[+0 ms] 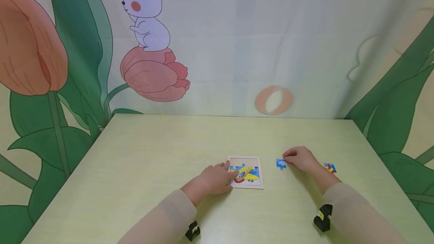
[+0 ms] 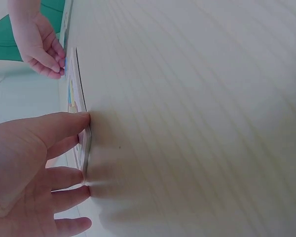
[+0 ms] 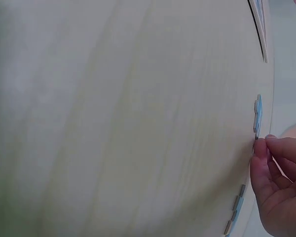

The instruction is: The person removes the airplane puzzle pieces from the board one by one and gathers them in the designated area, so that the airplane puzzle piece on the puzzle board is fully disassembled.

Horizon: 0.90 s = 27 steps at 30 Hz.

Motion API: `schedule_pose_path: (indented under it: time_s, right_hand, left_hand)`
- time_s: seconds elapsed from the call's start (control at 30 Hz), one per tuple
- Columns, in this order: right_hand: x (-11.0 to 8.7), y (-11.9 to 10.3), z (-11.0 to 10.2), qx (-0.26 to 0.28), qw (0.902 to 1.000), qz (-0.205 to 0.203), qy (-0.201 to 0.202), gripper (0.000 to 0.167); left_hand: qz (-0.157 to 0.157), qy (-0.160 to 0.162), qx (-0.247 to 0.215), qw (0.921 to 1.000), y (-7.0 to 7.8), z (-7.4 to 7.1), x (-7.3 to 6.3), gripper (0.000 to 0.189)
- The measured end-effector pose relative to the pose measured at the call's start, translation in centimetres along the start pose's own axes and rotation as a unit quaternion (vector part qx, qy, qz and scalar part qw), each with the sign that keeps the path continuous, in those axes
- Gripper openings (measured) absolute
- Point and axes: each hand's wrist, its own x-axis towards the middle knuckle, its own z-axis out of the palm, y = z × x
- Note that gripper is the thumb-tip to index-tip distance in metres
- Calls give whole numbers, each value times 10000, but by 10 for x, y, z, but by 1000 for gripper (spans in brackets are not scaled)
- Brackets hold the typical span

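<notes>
A square puzzle board (image 1: pixel 262 178) with a pale frame lies on the table, its picture a yellow airplane, partly filled with pieces. My left hand (image 1: pixel 217 179) rests at its left side, fingers fairly straight; the index finger reaches over the picture. In the left wrist view, the thumb (image 2: pixel 71 123) and other fingertips touch the frame's edge. To the right of the board, my right hand (image 1: pixel 301 159) pinches the edge of a blue puzzle piece (image 1: pixel 280 163) between thumb and fingertips. The piece lies at table level in the right wrist view.
More puzzle pieces (image 1: pixel 330 167) lie beyond my right forearm, partly hidden by it. Both wrists carry a black device (image 1: pixel 323 217). The pale table (image 1: pixel 142 153) ends at a curtain (image 1: pixel 217 67) printed with a rabbit and tulips.
</notes>
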Motion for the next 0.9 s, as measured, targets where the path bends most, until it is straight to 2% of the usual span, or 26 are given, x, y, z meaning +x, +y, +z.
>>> schedule_pose_path:
  time_s: [0.13, 0.27, 0.37, 0.53, 0.67, 0.77, 0.9]
  right_hand:
    - [-2, -4, 2, -142, 9998, -32, 100, 17]
    - [-6, -14, 10, -122, 9996, -229, 138, 18]
    - [-10, -25, 19, -82, 9987, -498, -46, 19]
    - [-18, -44, 36, -195, 9916, -1076, -691, 20]
    - [-23, -56, 44, -204, 9886, -1142, -964, 21]
    - [-26, -61, 46, -231, 9890, -1073, -996, 22]
    - [-29, -61, 46, -417, 9876, -1148, -985, 25]
  left_hand:
    - [-33, -4, -72, 10000, 1, 1, -1, 53]
    - [-45, 24, -36, 10000, 1, 1, -1, 54]
    - [-12, 89, 29, 10000, 2, 0, -1, 53]
    - [-31, 115, -60, 9999, 3, -1, -1, 54]
    - [-81, 132, -230, 9996, 5, 0, -1, 55]
    - [-47, 213, -266, 9994, 7, -2, -2, 55]
    - [283, 356, -122, 9989, 17, -4, -6, 56]
